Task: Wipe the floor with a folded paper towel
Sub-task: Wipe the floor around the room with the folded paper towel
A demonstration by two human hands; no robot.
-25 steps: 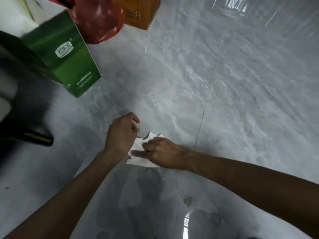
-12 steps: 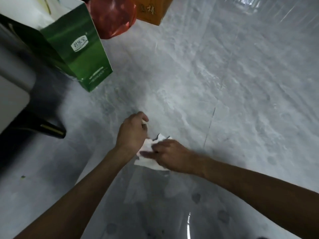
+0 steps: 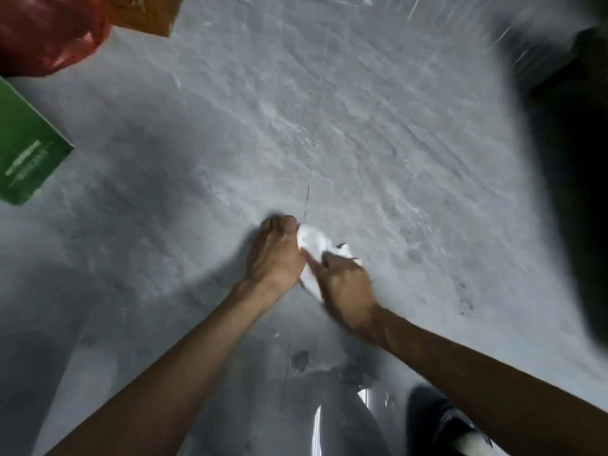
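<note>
While both hands meet low over the grey, marble-veined floor (image 3: 378, 133), the white paper towel (image 3: 312, 241) sits crumpled between them, near the middle of the view. The left hand (image 3: 276, 255) grips the towel's far edge with curled fingers, and the right hand (image 3: 345, 287) holds its near side with bent fingers. Whether the towel touches the floor cannot be told. A thin tile joint (image 3: 309, 189) runs up the floor from just beyond the towel. Dark spots (image 3: 299, 358) mark the tiles below the wrists, beside a streak of glare (image 3: 317, 422). A green box (image 3: 26, 159), a red plastic bag (image 3: 42, 31) and an orange box (image 3: 144, 11) stand along the left and upper-left edges. A dark blurred shape (image 3: 575, 166) fills the right side, and a dark shoe (image 3: 441, 419) shows at the bottom.
</note>
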